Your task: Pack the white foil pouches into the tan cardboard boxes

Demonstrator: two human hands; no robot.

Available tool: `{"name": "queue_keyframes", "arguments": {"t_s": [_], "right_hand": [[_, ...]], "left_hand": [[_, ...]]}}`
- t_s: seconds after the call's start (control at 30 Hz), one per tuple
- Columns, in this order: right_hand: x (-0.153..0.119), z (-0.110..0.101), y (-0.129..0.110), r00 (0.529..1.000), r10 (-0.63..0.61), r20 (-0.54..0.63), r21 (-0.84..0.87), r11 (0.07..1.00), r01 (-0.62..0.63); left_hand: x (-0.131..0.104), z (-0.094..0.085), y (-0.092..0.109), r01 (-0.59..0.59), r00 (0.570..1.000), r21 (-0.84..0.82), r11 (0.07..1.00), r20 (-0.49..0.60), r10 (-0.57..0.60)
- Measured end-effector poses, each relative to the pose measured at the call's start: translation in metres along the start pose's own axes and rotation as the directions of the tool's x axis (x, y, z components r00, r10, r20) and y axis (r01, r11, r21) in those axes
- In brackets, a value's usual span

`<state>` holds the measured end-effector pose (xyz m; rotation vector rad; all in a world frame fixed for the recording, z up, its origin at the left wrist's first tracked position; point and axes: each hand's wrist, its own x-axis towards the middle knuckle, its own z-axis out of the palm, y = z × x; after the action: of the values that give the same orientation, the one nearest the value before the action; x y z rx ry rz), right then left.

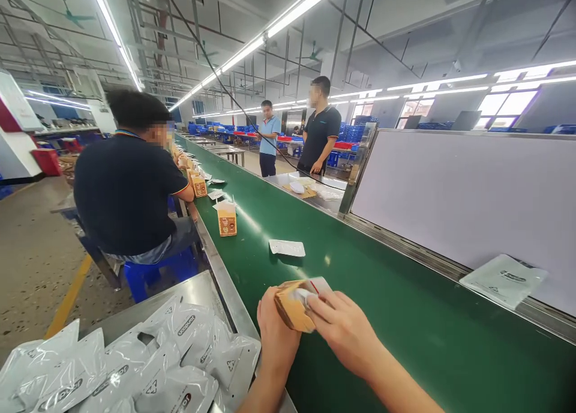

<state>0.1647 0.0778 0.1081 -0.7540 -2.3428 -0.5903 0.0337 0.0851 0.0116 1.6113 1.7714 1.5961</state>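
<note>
My left hand (275, 326) is wrapped around a small orange carton (293, 310), held tilted above the green conveyor belt (387, 335). At the carton's open end, the fingers of my right hand (344, 329) close on something whitish, partly inside the opening; blur and the fingers hide what it is. A flat white packet (287, 248) lies on the belt just beyond my hands. Farther along stands another orange carton (227, 222) with its top flaps up. Silvery-white printed pouches (148, 365) lie piled on a metal surface to the left of my left arm.
On the left, a seated person (130, 185) in a dark shirt works beside the belt, near more cartons (198, 186). Two people stand across the belt. A pale panel (472, 197) rises along the right side, with a single pouch (504, 281) at its foot.
</note>
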Motion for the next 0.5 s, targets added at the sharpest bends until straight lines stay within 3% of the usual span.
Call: {"name": "queue_keyframes", "arguments": {"t_s": [0.07,0.1,0.17,0.23,0.3,0.37,0.43,0.5], "right_hand": [[-0.013,-0.006,-0.007,0.959,-0.003,0.284,0.159,0.986,-0.044],[-0.017,-0.01,-0.01,0.906,0.012,0.423,0.271,0.953,-0.139],[-0.019,-0.019,-0.016,0.776,0.018,0.631,0.454,0.801,-0.389],[-0.014,-0.024,-0.022,0.689,0.027,0.724,0.519,0.636,-0.571],[-0.008,-0.024,-0.029,0.661,0.139,0.738,0.496,0.552,-0.67],[-0.007,-0.021,-0.034,0.673,0.298,0.677,0.442,0.567,-0.695],[-0.019,-0.021,-0.033,0.732,0.409,0.545,0.332,0.696,-0.636],[-0.045,-0.03,-0.027,0.801,0.488,0.347,0.103,0.829,-0.549]], "left_hand": [[-0.013,0.0,-0.001,-0.146,0.989,0.082,0.986,0.023,0.144],[-0.019,0.001,-0.003,-0.209,0.978,0.11,0.972,0.038,0.206],[-0.028,0.004,-0.006,-0.281,0.96,0.127,0.951,0.05,0.276],[-0.032,0.008,-0.008,-0.282,0.959,0.126,0.951,0.027,0.281],[-0.035,0.011,-0.005,-0.225,0.974,0.105,0.969,-0.002,0.226],[-0.038,0.012,0.004,-0.152,0.988,0.054,0.987,0.028,0.151],[-0.043,0.007,0.016,-0.084,0.986,0.008,0.996,0.144,0.082],[-0.05,-0.004,0.027,-0.018,0.94,0.009,1.0,0.34,0.014]]}}
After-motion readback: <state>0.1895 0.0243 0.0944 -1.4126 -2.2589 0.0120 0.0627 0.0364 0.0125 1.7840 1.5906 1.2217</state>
